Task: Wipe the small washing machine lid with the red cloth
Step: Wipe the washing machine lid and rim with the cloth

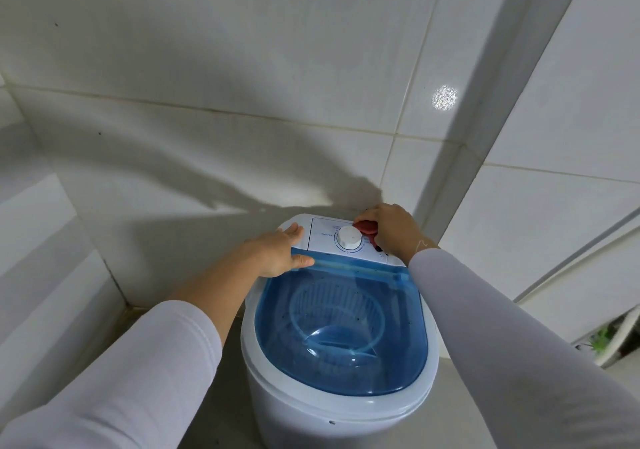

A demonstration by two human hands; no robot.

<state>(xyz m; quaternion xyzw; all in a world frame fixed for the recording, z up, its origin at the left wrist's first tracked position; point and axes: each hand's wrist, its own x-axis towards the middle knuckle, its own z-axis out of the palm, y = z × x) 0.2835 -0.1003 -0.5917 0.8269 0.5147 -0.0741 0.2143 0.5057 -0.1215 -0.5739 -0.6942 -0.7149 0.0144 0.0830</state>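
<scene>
Two white sleeves (138, 372) fill the lower corners of the frame, reaching up toward a small washing machine (332, 410) standing on the floor against a tiled wall (242, 67). Its lid (341, 331), a translucent blue oval with the long axis running from the bottom of the frame up toward the wall, lies shut over a ribbed basket seen through it. Above the lid sits the white control panel (322, 234) with a round dial (349, 237).

The left hand (277, 253) rests flat at the upper-left corner of the lid, fingers spread apart, thumb on the blue hinge edge, gripping nothing. The right hand (391, 228) is clamped on the red cloth (367, 228), bunched just right of the dial and pressed on the panel, not on the lid.

So the lid lies below the cloth in the frame, toward the camera. The right hand is the one with the cloth, and the lid's top edge sits just beside it. Judging from this, the wipe calls for drawing the cloth down the frame along the lid's long axis while the left hand steadies the machine; dark specks dot the blue surface
</scene>
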